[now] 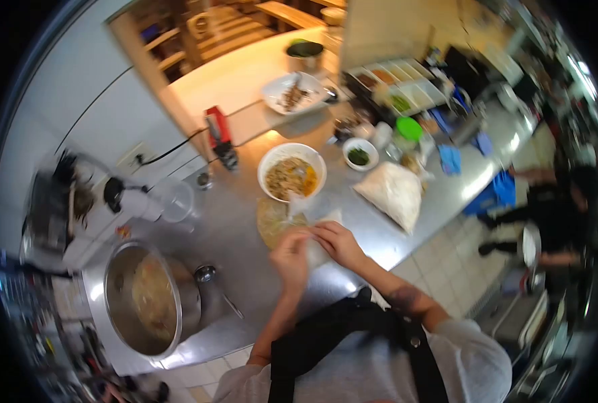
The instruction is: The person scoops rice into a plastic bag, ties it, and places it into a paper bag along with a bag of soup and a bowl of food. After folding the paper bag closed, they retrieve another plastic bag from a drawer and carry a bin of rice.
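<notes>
My left hand (291,258) and my right hand (340,243) meet over the steel table, with fingers pinched close together. Between and below them is thin translucent plastic (317,254), which looks like a clear plastic bag; its exact shape is blurred. Just beyond my left hand lies a clear bag with yellowish contents (270,227). Behind it stands a white bowl (264,189) of chopped, brownish food with an orange-yellow patch on its right side. A large bag of white powder (394,195) rests to the right of my hands.
A big steel pot (190,305) of pale broth stands at left, with a ladle (205,274) beside it. A small bowl of chopped greens (358,156), a red-handled tool (217,127) and ingredient trays (406,84) are farther back. A person (554,208) in dark clothes is at right.
</notes>
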Demonstrator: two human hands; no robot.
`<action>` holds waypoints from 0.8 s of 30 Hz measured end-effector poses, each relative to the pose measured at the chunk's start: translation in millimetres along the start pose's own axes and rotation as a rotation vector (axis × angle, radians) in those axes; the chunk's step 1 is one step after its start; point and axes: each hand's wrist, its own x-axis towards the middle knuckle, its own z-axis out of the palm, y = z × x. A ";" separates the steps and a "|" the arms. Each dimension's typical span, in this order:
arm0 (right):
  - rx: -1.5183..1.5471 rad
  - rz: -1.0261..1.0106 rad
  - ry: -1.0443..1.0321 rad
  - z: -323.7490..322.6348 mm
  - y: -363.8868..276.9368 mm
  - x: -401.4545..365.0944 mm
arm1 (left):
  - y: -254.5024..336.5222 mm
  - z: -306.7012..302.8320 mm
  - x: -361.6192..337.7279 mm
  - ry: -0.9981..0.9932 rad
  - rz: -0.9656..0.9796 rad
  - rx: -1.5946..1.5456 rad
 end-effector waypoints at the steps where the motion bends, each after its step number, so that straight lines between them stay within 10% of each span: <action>1: 0.033 -0.025 -0.006 -9.3 -10.2 6.0 | -1.6 -9.5 4.2 0.081 0.016 0.106; 11: -0.566 0.194 0.969 -242.5 172.7 -53.5 | -41.8 -120.2 -34.5 0.175 -0.171 0.873; 17: -1.140 0.290 0.439 -359.3 374.1 -67.8 | 9.3 -18.5 -107.8 0.010 0.024 0.988; 24: -0.794 0.645 0.421 -362.4 428.8 -87.0 | 38.6 76.3 -186.3 -0.391 -0.114 0.821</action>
